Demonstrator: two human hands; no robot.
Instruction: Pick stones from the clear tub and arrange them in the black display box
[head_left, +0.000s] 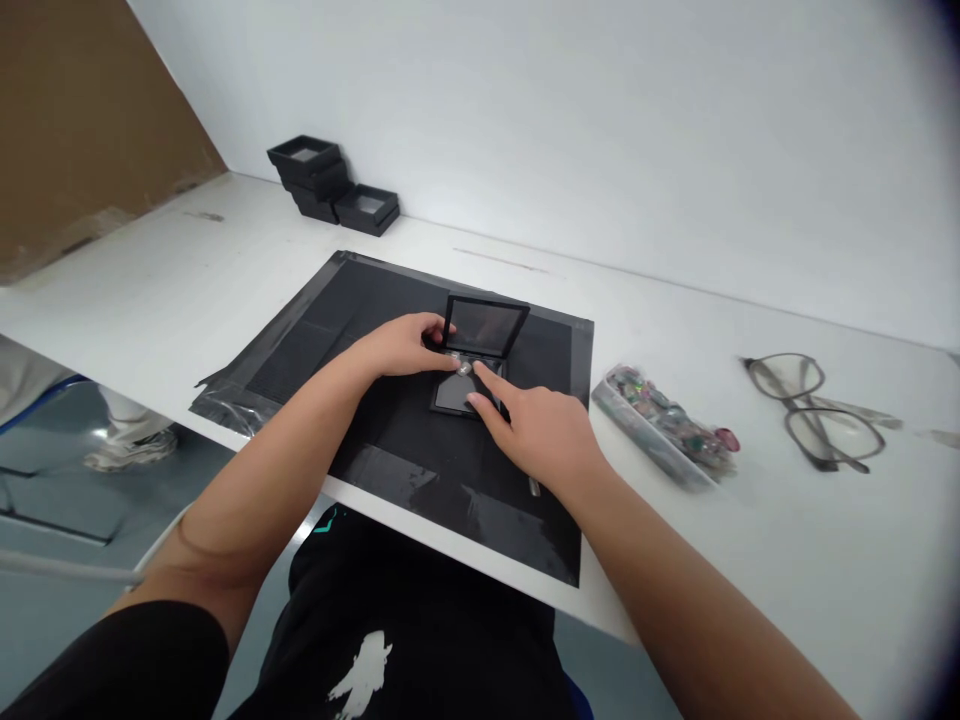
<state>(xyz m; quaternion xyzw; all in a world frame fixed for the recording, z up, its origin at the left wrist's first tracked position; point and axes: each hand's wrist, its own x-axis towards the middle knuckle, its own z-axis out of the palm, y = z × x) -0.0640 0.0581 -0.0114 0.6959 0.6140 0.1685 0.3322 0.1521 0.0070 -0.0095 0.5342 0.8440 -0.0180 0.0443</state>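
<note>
**Two hands on one small open box: steady the lid, seat the piece gently**

Both hands meet at a small black square display box with a hinged, clear-windowed lid point(474, 360), which sits open near the middle of a black taped-down plastic mat point(390, 400) on the white counter point(750, 560). The lid stands tilted up at the box's twelve o'clock side, and the flat dark base lies toward six o'clock.

The left hand point(401, 345) comes in from nine o'clock, its fingers curled narrow against the lid's left edge near the hinge, bracing it. The right hand point(536, 425) comes from four o'clock with the index finger extended and the other fingers loosely folded; its tip presses at a tiny shiny silver-toned piece point(464, 368) lying at the hinge line. What that piece is, I cannot tell; it is too small.

To do this well, my judgement is that the left hand should keep the lid from snapping shut while the right fingertip works with light, straight pressure, since a small smooth piece will likely skid on the dark insert if pushed sideways.

At three o'clock from the box, well apart, lies a clear plastic bag of small multicoloured stones point(664, 420), with grey-framed spectacles point(821, 405) beyond it. A stack of similar black boxes point(330, 180) stands at eleven o'clock by the white wall point(600, 120).
</note>
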